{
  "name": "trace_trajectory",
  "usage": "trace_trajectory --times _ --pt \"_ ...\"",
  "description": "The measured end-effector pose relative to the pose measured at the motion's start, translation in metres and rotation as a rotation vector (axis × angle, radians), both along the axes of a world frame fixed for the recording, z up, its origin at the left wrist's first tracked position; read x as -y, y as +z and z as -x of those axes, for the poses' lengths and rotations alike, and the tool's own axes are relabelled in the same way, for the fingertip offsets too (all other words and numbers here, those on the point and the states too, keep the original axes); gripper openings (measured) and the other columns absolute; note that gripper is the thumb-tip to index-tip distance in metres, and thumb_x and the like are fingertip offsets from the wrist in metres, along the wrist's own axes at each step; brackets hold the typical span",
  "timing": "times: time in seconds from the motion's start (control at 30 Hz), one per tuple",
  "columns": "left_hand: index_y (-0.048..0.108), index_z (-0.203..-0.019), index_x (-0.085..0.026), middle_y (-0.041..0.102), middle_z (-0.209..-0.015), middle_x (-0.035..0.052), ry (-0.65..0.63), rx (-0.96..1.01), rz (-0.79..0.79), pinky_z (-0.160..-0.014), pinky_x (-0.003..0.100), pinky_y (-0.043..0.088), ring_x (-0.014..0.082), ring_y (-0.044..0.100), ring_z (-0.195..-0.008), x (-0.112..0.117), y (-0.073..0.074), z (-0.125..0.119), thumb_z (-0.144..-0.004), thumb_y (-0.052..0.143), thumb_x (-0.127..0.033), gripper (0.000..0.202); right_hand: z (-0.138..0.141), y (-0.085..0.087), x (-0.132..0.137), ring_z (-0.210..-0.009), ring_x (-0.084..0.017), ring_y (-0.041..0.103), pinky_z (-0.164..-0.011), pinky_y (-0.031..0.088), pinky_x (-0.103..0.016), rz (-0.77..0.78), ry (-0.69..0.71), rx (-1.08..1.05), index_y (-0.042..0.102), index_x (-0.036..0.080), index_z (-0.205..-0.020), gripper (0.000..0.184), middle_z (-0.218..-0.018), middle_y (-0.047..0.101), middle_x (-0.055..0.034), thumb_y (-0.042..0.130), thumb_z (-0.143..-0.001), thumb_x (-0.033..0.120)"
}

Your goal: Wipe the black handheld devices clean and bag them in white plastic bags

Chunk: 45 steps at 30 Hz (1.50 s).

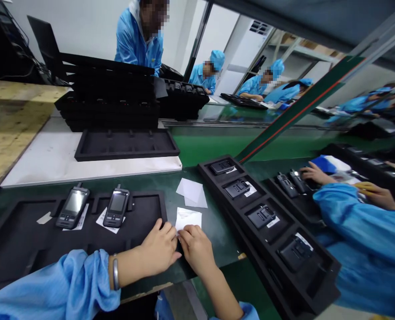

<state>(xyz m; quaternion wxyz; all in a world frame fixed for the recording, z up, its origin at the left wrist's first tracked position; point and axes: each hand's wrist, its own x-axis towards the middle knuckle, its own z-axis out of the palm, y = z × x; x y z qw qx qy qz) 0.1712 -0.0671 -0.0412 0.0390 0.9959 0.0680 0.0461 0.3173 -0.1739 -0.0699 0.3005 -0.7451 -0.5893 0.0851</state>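
Observation:
A small white sheet (188, 218), slightly glossy, lies in front of me on the green bench top. My right hand (197, 250) pinches its near edge. Close by on the left, my left hand (160, 245) has its fingers curled together at the sheet's near left corner; whatever is between them is hidden. Left of my hands is a black foam tray (20, 218). In it are two handheld devices, a left one (73, 206) and a right one (116, 206), screens up, with white labels partly under them.
Two more white sheets (192, 192) lie behind my hands. A black tray (231, 213) with several device bodies slants along the right, beside a co-worker's blue sleeve (360, 218). Stacked black trays (110, 98) stand behind an unfilled tray (127, 144). A green post (297, 111) crosses the right.

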Motion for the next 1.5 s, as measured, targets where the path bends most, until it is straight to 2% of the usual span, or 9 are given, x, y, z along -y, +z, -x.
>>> trace_trajectory --times 0.3,0.5,0.63,0.73,0.97,1.13,1.27,1.37,1.5 --pt "0.071 -0.104 -0.009 0.061 -0.101 0.0136 -0.017 -0.030 -0.029 -0.095 0.050 0.031 0.0300 0.046 -0.103 0.000 0.002 -0.004 -0.092 0.052 -0.050 0.046 -0.004 -0.002 -0.009 -0.084 -0.024 0.052 -0.077 0.038 -0.035 -0.001 -0.077 -0.294 0.068 0.021 -0.077 0.017 -0.084 0.064 -0.0083 0.053 -0.084 0.026" --pt "0.071 -0.103 -0.010 0.061 -0.098 0.0134 -0.024 -0.052 0.027 -0.095 0.052 0.033 0.0308 0.047 -0.102 -0.002 0.004 -0.005 -0.092 0.053 -0.048 0.044 -0.031 -0.011 -0.015 -0.048 -0.013 0.043 -0.048 0.033 -0.024 -0.059 -0.281 -0.787 0.057 0.020 -0.072 0.027 -0.057 0.051 0.0017 0.062 -0.075 0.046" --pt "0.070 -0.104 -0.010 0.061 -0.100 0.0149 0.013 -0.055 0.141 -0.094 0.052 0.037 0.0326 0.048 -0.104 -0.006 0.015 -0.005 -0.088 0.059 -0.047 0.041 -0.047 0.006 -0.013 -0.045 -0.010 0.041 -0.045 0.033 -0.021 -0.124 -0.382 -1.066 0.051 0.020 -0.072 0.033 -0.053 0.046 0.0055 0.068 -0.068 0.048" --pt "0.067 -0.116 -0.014 0.062 -0.104 0.0139 0.109 0.009 0.386 -0.091 0.050 0.041 0.0316 0.050 -0.102 -0.012 0.023 -0.004 -0.088 0.059 -0.039 0.038 -0.054 0.030 -0.007 -0.050 -0.013 0.050 -0.050 0.041 -0.025 -0.155 -0.384 -1.225 0.051 0.020 -0.075 0.033 -0.058 0.051 0.0034 0.071 -0.066 0.044" --pt "0.051 -0.136 -0.009 0.064 -0.117 0.0166 0.353 0.308 1.288 -0.099 0.046 0.040 0.0283 0.056 -0.108 -0.024 0.018 -0.009 -0.086 0.060 -0.039 0.059 -0.039 0.074 0.003 -0.053 -0.013 0.050 -0.048 0.040 -0.024 -0.218 -0.271 -1.424 0.057 0.019 -0.077 0.029 -0.065 0.057 0.0007 0.075 -0.067 0.039" --pt "0.048 -0.138 -0.010 0.068 -0.108 0.0125 0.312 0.340 1.620 -0.087 0.035 0.048 0.0221 0.064 -0.097 -0.014 0.029 -0.007 -0.090 0.051 -0.057 0.067 -0.012 0.083 -0.007 -0.058 -0.015 0.054 -0.054 0.046 -0.028 -0.216 -0.181 -1.525 0.061 0.019 -0.080 0.026 -0.069 0.059 -0.0002 0.075 -0.068 0.038" --pt "0.044 -0.141 -0.011 0.069 -0.100 0.0092 0.372 0.452 2.030 -0.085 0.030 0.045 0.0191 0.064 -0.090 -0.010 0.044 0.005 -0.068 0.079 -0.055 0.092 0.006 0.081 -0.018 -0.057 -0.015 0.055 -0.052 0.045 -0.027 -0.201 -0.160 -1.572 0.065 0.019 -0.084 0.024 -0.071 0.061 -0.0003 0.074 -0.070 0.036" --pt "0.028 -0.149 -0.009 0.069 -0.076 0.0022 0.458 0.544 2.052 -0.080 0.027 0.043 0.0150 0.063 -0.073 -0.013 0.047 0.014 -0.056 0.090 -0.038 0.115 0.017 0.075 -0.024 -0.064 -0.017 0.060 -0.055 0.048 -0.027 -0.194 -0.172 -1.583 0.067 0.018 -0.087 0.023 -0.079 0.066 -0.0027 0.075 -0.072 0.034" --pt "0.037 -0.147 -0.010 0.067 -0.065 -0.0007 0.542 0.629 1.991 -0.065 0.024 0.041 0.0120 0.057 -0.056 -0.019 0.043 0.026 -0.056 0.086 -0.027 0.105 0.029 0.064 -0.027 -0.078 -0.024 0.067 -0.063 0.053 -0.033 -0.213 -0.222 -1.567 0.069 0.019 -0.090 0.030 -0.088 0.070 -0.0058 0.079 -0.067 0.035"
